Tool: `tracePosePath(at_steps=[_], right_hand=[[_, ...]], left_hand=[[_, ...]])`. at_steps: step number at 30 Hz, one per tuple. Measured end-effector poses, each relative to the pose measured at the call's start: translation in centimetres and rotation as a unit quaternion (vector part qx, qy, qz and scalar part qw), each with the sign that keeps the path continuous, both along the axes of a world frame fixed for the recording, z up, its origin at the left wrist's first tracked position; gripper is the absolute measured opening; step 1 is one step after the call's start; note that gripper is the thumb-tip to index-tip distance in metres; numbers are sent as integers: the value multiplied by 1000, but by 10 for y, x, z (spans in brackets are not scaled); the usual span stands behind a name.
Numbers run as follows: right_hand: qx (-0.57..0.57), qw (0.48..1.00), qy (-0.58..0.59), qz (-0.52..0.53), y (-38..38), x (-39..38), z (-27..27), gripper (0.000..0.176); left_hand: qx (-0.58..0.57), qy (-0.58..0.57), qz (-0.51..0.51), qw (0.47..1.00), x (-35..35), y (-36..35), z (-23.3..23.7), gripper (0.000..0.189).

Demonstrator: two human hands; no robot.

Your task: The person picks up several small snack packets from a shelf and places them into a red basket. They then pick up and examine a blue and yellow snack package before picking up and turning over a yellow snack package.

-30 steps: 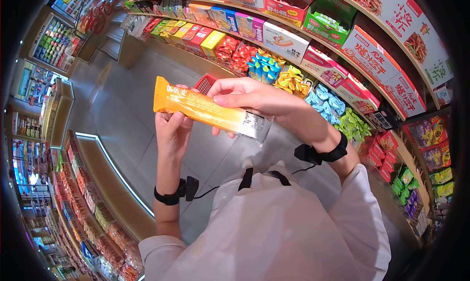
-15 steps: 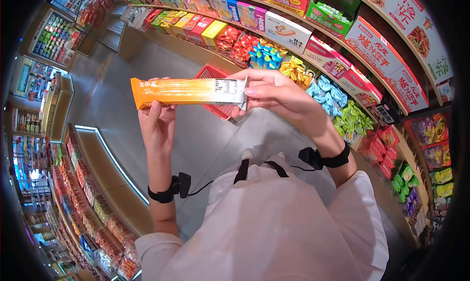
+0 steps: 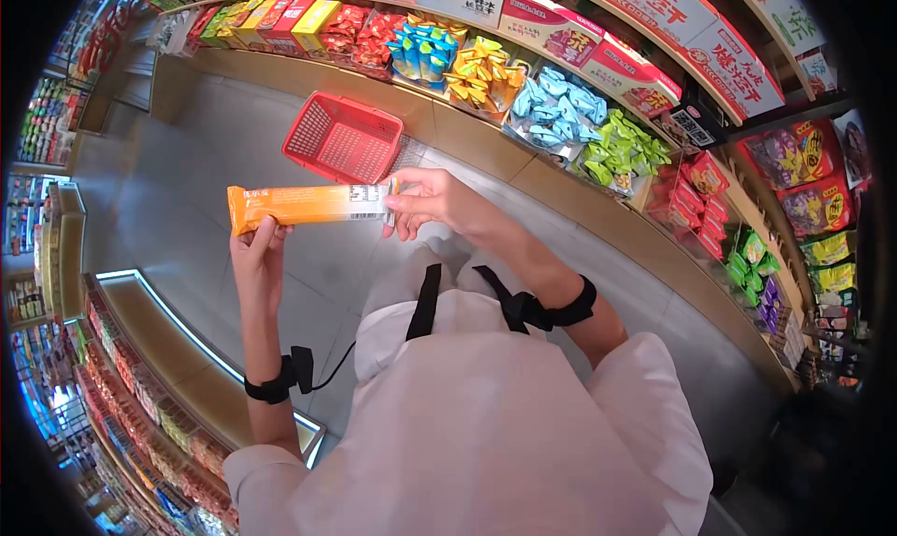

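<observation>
An orange and white snack packet [image 3: 313, 205] is held level between my two hands, above the floor. My left hand [image 3: 258, 248] pinches its orange end, thumb on the near face and the other fingers mostly hidden behind. Around the white end with the printed label, my right hand [image 3: 420, 203] is closed, thumb in front. Just beyond the packet, a red plastic basket [image 3: 342, 138] stands on the floor with nothing visible inside.
A curved shelf [image 3: 467, 125] with bagged and boxed snacks runs from the back left to the right. At the lower left, a lit-edged counter [image 3: 177, 340] stands beside more snack shelves. Grey floor [image 3: 177, 162] lies between them.
The view has shifted, so the basket and shelf sit further left and the whole basket shows. Both hands still hold the packet, now lower and a little to the left in view.
</observation>
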State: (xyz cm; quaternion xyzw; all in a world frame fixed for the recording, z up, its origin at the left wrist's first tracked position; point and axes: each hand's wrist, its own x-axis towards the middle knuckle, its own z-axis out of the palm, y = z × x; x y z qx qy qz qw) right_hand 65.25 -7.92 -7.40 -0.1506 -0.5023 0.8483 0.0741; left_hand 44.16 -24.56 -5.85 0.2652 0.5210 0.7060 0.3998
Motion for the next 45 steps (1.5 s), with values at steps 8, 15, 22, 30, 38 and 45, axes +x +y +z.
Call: tracePosePath(at_steps=[8,15,22,30,38,45], right_hand=[[-24,994,-67,-85,-8,49,-13,30],[43,982,-78,-166,-1,50,45,42],[83,983,-9,-163,8,29,83,47],[114,984,34,-130,16,1,102,44],[158,976,83,-126,25,3,130,53],[175,964,103,-172,31,6,141,60]], left_hand=[[-16,-64,-53,996,38,30,-8,40],[1,37,-144,989,40,30,49,50],[46,63,-130,988,28,23,92,46],[83,119,-117,982,13,7,119,44],[119,164,-125,971,8,8,133,44],[126,162,-142,968,8,21,146,46]])
